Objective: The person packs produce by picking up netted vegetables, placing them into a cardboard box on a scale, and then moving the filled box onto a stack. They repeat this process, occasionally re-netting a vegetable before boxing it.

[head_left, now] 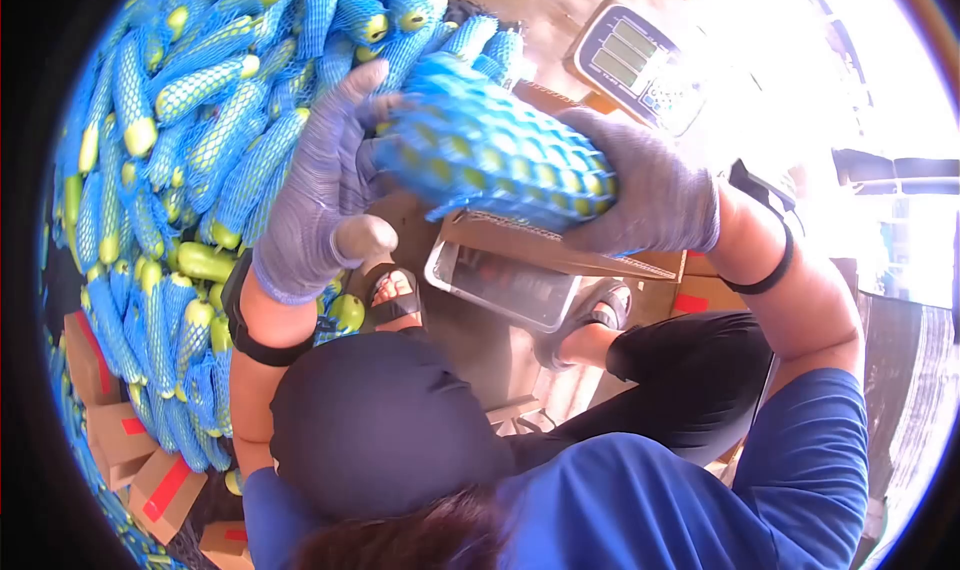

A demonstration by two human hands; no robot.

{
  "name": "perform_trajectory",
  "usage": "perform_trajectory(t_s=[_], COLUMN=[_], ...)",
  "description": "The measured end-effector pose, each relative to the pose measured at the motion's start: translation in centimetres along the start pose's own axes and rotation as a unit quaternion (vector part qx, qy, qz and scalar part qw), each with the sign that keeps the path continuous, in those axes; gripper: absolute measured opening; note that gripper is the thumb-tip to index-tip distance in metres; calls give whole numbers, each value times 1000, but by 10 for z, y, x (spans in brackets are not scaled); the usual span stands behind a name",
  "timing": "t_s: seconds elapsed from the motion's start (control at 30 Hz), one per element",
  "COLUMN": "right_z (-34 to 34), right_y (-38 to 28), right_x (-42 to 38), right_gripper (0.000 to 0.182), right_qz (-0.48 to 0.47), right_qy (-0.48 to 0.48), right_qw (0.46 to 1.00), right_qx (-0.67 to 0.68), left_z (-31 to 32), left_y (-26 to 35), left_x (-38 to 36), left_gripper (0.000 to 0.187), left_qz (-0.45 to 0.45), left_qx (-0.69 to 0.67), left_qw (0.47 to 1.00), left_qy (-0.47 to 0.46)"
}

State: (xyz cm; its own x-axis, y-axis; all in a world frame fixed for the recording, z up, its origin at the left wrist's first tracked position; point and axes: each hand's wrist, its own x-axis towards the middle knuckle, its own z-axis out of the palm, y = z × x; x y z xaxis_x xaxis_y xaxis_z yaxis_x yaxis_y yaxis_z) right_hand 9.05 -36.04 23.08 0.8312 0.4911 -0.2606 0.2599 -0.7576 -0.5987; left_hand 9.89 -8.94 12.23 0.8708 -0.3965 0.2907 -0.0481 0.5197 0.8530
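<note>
My right hand (650, 185), in a grey glove, is closed around the right end of a light-green gourd in a blue foam net (500, 160). The gourd is held up in the air, tilted, and its left end is blurred. My left hand (325, 185), also gloved, is at that left end with its thumb and fingers apart. Whether its fingertips touch the net cannot be made out. Directly under the gourd stands a cardboard box (560, 245) with its flap up, its inside mostly hidden.
A big heap of netted gourds (215, 150) fills the left side. A scale display (630, 65) stands at the far right, and a clear-rimmed tray or platform (500, 290) lies below the box. Several cardboard boxes with red tape (165, 490) sit at lower left.
</note>
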Motion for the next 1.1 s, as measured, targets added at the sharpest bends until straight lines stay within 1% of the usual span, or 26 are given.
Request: perform_trajectory(t_s=[0.03,0.07,0.1,0.13,0.17,0.23,0.3,0.33,0.37,0.43,0.47,0.5,0.57,0.6,0.63,0.67,0.7,0.73,0.77,0.8,0.83,0.9,0.93,1.0,1.03,1.1], right_z=[-8,-8,-2,6,13,38,62,79,92,97,97,91,78,72,64,58,54,50,47,46,45,45,45,45,45,48], right_y=[20,43,69,95,115,123,127,137,144,146,135,122,103,100,100,102,105,108,108,104,99,91,90,91,91,91], right_x=[-5,-9,-13,-20,-23,-18,-6,-4,1,10,16,17,17,13,8,4,-3,-9,-14,-17,-19,-25,-26,-28,-30,-36], right_gripper=[84,84,85,85,85,84,80,77,74,61,61,61,57,57,51,45,45,41,37,37,37,36,36,34,34,32], right_qz=[55,92,129,189,246,289,251,248,236,193,204,221,203,191,197,201,195,138,82,44,42,34,36,-49,-46,-14], right_qy=[-23,-28,-32,-65,-100,-172,-227,-221,-212,-271,-312,-346,-344,-347,-279,-206,-206,-155,-104,-98,-95,-108,-106,-120,-120,-85], right_qw=[998,989,973,968,958,936,938,943,947,926,898,864,865,866,911,945,946,972,989,992,992,989,989,977,977,989], right_qx=[33,111,192,152,112,106,77,10,-56,-179,-234,-291,-304,-304,-230,-154,-154,-111,-67,-71,-72,-98,-100,-168,-171,-122], left_z=[-19,-29,-49,-68,-80,-96,-106,-107,-106,-119,-127,-139,-177,-197,-208,-220,-230,-235,-239,-238,-237,-236,-241,-230,-227,-226], left_y=[-11,-23,-44,-69,-87,-106,-109,-104,-86,-62,-54,-48,-38,-35,-34,-32,-32,-36,-48,-58,-64,-75,-83,-89,-90,-87], left_x=[-2,-8,-19,-33,-51,-89,-130,-149,-161,-188,-205,-220,-259,-277,-282,-286,-287,-281,-271,-258,-240,-210,-210,-219,-221,-227], left_gripper=[87,74,74,74,69,63,47,47,44,41,38,38,35,33,33,36,38,38,43,48,48,64,69,59,56,52], left_qz=[-55,-101,-132,-162,-175,-217,-239,-250,-235,-217,-211,-222,-334,-367,-369,-357,-343,-342,-334,-322,-319,-544,-559,-505,-474,-476], left_qx=[2,74,154,233,221,196,304,394,535,690,719,724,669,665,667,684,697,698,728,747,749,696,668,725,749,750], left_qw=[998,992,979,957,956,948,912,870,796,673,638,626,609,586,579,595,609,606,596,579,579,433,438,405,390,411], left_qy=[-21,11,33,54,82,126,140,163,154,155,177,188,264,281,287,226,164,169,63,-45,-44,-179,-223,-235,-250,-208])
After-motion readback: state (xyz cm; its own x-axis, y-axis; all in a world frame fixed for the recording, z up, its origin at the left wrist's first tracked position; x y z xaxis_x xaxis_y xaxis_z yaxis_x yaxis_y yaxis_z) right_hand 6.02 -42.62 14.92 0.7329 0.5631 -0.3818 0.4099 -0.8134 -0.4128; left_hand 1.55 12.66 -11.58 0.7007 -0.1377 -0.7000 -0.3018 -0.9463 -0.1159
